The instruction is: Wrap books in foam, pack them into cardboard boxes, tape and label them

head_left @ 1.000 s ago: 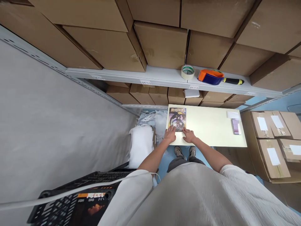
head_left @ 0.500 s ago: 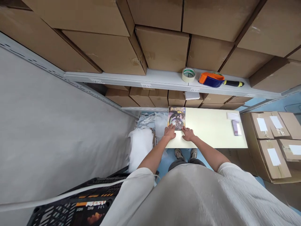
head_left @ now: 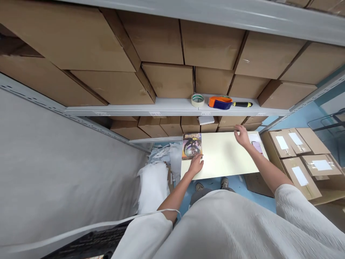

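An illustrated book or magazine [head_left: 192, 145] with a dark winged creature on its cover lies flat at the left end of the pale tabletop [head_left: 221, 154]. My left hand [head_left: 196, 164] rests at its lower right corner, fingers stretched out and touching the cover's edge. Raised over the far right part of the table, my right hand [head_left: 242, 136] holds nothing, its fingers apart. It is below the shelf edge and near a phone-like purple item [head_left: 257, 146], which my forearm partly covers.
Cardboard boxes [head_left: 167, 81] fill the shelves ahead. On the shelf edge [head_left: 178, 107] sit a tape roll [head_left: 197, 100] and an orange-blue tape dispenser [head_left: 221, 102]. Labelled boxes [head_left: 300, 176] stand right. White packing sheets [head_left: 153, 187] lie left, beside a grey wall. A white cable [head_left: 88, 227] crosses lower left.
My right hand has left the book's lower edge and lifted away to the far right. My left hand stays by the book, now at its lower right corner. The view has tilted up.
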`<state>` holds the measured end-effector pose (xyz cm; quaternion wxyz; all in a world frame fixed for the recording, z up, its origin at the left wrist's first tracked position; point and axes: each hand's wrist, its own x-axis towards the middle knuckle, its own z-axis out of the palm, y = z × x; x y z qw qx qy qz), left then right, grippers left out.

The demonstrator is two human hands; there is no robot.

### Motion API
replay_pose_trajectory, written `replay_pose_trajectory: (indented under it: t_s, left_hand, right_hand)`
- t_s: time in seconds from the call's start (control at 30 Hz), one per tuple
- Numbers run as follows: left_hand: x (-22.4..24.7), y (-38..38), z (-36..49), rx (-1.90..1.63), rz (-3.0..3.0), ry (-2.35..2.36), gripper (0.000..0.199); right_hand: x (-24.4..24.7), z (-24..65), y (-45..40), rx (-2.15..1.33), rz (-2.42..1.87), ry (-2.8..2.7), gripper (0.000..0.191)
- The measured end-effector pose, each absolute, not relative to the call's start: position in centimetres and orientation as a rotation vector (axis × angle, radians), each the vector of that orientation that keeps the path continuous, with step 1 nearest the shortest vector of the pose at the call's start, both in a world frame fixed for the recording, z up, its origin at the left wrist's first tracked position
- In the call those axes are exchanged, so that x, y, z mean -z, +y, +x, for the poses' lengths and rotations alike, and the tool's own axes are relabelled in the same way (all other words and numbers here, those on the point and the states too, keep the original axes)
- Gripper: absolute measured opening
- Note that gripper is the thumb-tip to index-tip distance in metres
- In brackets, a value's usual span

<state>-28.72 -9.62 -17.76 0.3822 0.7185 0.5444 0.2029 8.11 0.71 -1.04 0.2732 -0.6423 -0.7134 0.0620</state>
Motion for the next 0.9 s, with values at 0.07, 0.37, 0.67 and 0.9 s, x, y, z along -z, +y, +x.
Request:
replay_pose_trajectory:
  t_s: [0.07,0.37,0.67,0.9]
  left_hand:
    - [17.6,-10.1,-27.2,-0.541,1.829,1.383,0.043]
    - [16.3,-12.7,-20.4,-0.599,1.76,1.506,0.042]
    - [16.2,-16.2,-15.3,-0.601,1.661,1.644,0.042]
    - [15.3,-16.1,-14.8,-0.589,1.698,1.574,0.041]
  right_hand:
    - [-1.7,10.3,3.1,-0.056,-1.722,-1.897,0.045]
    - [-7.9,14.4,12.9,0.059,-1.777,-2.017,0.054]
    - [-7.9,16.8,18.1,0.005,-1.76,-2.208,0.047]
    - [-8.1,18.8,15.9,-0.042,-1.634,-2.117,0.04]
